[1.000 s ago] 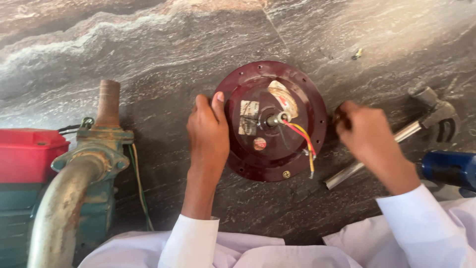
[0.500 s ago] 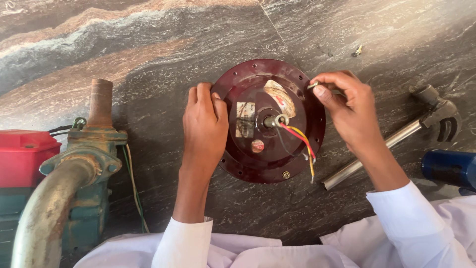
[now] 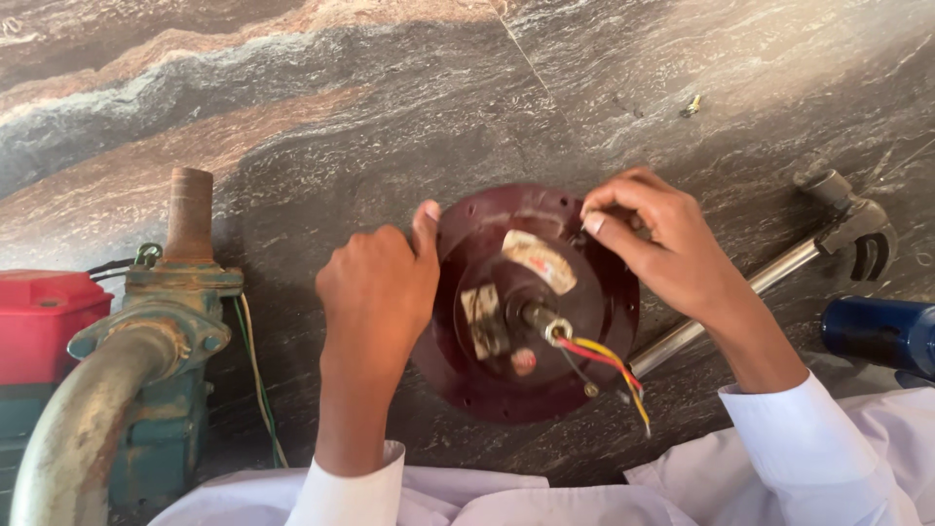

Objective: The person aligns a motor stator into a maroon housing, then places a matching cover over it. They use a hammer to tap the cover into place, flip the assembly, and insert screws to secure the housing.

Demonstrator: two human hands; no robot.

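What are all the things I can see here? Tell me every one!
Round motor cover: one, dark red, middle of the floor, with two pale labels.
Wires: a few, red, yellow and dark, coming out of the cover's centre.
Pipe wrench: one, silver and grey, lying right of the cover.
Pump: one, rusty green with a curved pipe, at left.
Red box: one, far left edge.
Blue cylinder: one, right edge.
Small bit: one, yellowish, on the floor at top right.
Stone floor: dark, streaked.
Left hand: on the cover's left rim.
Right hand: fingers pinched at the cover's upper right rim.
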